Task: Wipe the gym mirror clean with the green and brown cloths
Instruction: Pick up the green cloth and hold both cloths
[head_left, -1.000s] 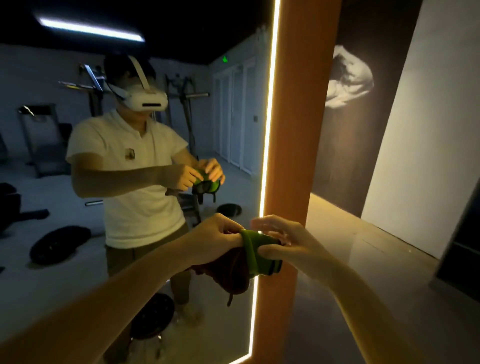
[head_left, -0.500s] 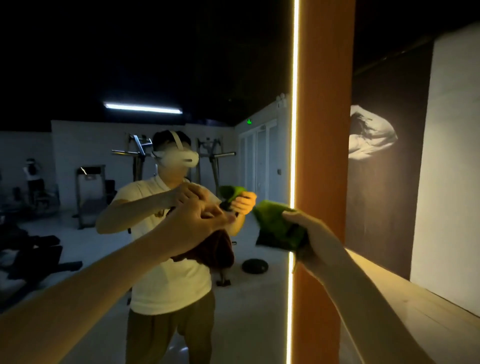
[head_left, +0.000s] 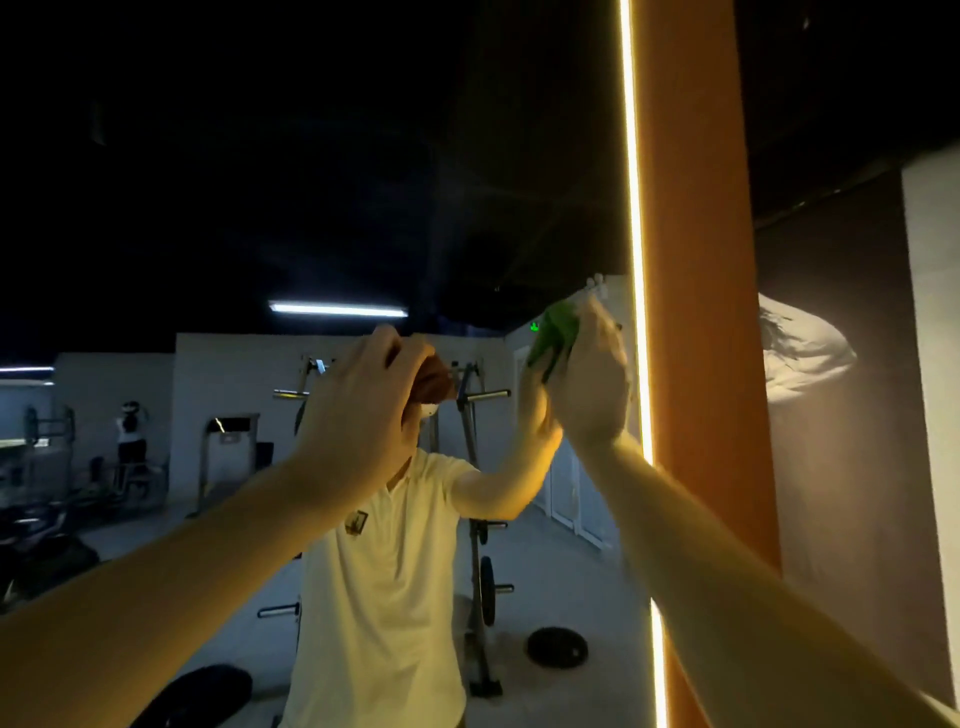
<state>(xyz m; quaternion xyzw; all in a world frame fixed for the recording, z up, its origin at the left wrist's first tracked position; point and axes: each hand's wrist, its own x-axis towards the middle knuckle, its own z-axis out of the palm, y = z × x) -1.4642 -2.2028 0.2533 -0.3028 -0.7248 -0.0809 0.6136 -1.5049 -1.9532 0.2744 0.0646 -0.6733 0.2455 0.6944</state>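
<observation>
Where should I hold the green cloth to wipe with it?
Probably its back, the side facing you. The green cloth lies bunched against the mirror under the right hand, so come straight from the room side and spread fingers over it.

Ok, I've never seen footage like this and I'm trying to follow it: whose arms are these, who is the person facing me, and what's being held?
There is no machine here. A camera worn on a person's head looks forward and down, so the two arms reaching in from the bottom are the wearer's own. They stand before a gym mirror, edged by a bright light strip and an orange panel. The figure in the pale shirt is only the wearer's reflection, with a weight rack reflected behind. The left hand grips a brown cloth, raised near the glass; whether it touches is unclear. The right hand presses a green cloth against the glass by the light strip, meeting its own reflection there.
</observation>
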